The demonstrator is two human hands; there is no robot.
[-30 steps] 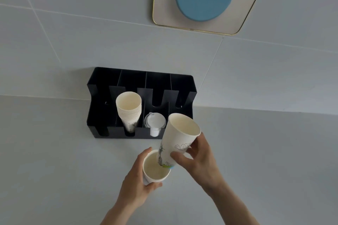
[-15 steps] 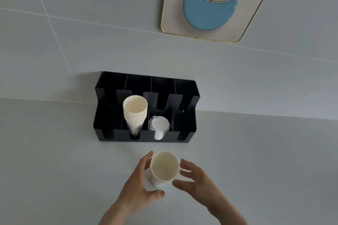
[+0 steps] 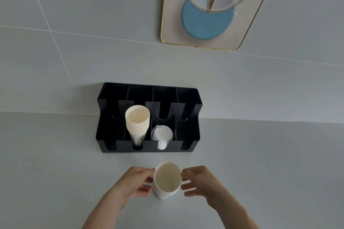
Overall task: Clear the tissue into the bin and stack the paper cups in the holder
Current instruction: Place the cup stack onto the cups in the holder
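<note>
Left hand (image 3: 136, 182) sits at the left side of the paper cup (image 3: 167, 180), fingers curled w/ fingertips touching near the rim and thumb low by the wall; looks like a light hold, not a full wrap. Cup is plain white outside, cream inside, empty, standing upright on the grey counter (image 3: 55, 163), mouth up, long axis vertical, between both hands. Right hand (image 3: 200, 182) is spread open just beside the cup's right side; can't tell if it touches. Behind, the black holder (image 3: 149, 148) against the wall has a stack of cups (image 3: 137, 122) in its 2nd slot from left, lids (image 3: 162, 134) in the 3rd.
</note>
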